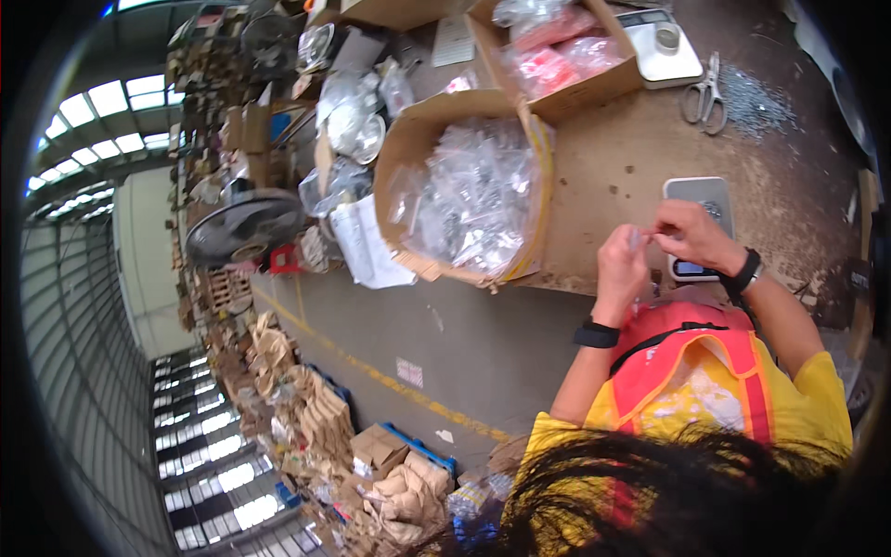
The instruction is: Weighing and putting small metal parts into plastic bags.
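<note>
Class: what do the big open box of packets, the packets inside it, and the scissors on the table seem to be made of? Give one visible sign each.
Open box: likely corrugated cardboard, matte brown with creased, folded flaps.
Packets: probably clear plastic film, glossy, crinkled and see-through.
Scissors: apparently metal blades, grey and shiny; the pale handles may be plastic, too small to tell.

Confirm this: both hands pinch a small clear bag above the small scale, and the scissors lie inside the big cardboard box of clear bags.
Not quite. In the head view the scissors lie on the bare table, outside the big cardboard box. The left hand and right hand do pinch the small clear bag above the small scale.
</note>
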The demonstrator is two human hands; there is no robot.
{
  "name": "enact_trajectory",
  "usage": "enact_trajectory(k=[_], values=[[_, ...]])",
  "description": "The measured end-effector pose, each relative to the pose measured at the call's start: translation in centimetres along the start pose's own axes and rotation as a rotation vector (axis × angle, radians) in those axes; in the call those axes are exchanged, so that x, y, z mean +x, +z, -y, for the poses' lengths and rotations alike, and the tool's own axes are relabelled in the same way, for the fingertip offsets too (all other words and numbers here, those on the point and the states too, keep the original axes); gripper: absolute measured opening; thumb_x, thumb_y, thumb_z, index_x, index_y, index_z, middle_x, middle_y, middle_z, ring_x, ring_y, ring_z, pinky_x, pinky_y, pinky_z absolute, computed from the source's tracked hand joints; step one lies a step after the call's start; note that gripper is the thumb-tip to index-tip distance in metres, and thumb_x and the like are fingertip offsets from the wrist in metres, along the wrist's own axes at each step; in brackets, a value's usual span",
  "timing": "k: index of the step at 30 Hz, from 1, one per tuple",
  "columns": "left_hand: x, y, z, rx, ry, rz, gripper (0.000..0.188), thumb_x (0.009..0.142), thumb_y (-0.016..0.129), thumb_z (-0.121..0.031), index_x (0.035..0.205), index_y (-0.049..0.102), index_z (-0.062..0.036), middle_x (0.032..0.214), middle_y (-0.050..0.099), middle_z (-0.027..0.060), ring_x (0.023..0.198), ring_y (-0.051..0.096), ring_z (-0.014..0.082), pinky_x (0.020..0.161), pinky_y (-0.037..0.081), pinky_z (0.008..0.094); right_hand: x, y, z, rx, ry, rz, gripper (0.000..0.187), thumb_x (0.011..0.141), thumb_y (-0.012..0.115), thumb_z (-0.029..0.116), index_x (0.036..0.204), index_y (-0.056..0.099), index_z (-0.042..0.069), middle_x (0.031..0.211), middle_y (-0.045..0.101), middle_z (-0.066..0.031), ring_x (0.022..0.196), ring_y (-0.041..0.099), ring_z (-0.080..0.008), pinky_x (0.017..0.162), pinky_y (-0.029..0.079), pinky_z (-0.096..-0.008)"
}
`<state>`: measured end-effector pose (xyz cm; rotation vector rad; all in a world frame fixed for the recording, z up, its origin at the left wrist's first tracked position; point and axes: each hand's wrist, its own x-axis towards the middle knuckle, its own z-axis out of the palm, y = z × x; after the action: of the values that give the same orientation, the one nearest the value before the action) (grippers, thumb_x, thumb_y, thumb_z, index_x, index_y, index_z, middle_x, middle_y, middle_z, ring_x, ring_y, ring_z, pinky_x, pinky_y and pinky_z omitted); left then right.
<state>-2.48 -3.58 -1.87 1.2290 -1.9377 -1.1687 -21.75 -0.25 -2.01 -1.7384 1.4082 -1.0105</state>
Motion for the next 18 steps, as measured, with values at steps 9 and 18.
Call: enact_trajectory(k=[9, 18], values=[[-0.2, -7.1, -7.5, 0.004, 0.018, -0.117, 0.005, 0.096, 0.063, -0.004, 0.095, 0.065, -0.0006, 0.086, 0.068, 0.0130, 0.080, 0.068, 0.0258, 0.074, 0.053, 0.0365, 0.4, -4.4, 3.9, 0.180, 0.122, -0.051, 0.005, 0.083, 0.067, 0.002, 0.081, 0.062, 0.000, 0.076, 0.059, -0.0053, 0.069, 0.060, -0.0120, 0.064, 0.048, -0.0264], [4.2, -14.9, -11.3, -0.847, -0.126, -0.718, 0.015, 0.103, 0.063, -0.020, 0.104, 0.058, -0.0064, 0.093, 0.053, 0.0017, 0.069, 0.048, 0.0092, 0.053, 0.038, 0.0232, -1.0, -5.8, 5.9, 0.365, 0.319, -0.159, 0.008, 0.091, 0.069, 0.008, 0.094, 0.063, 0.004, 0.081, 0.058, 0.0037, 0.076, 0.056, -0.0040, 0.069, 0.047, -0.0219]])
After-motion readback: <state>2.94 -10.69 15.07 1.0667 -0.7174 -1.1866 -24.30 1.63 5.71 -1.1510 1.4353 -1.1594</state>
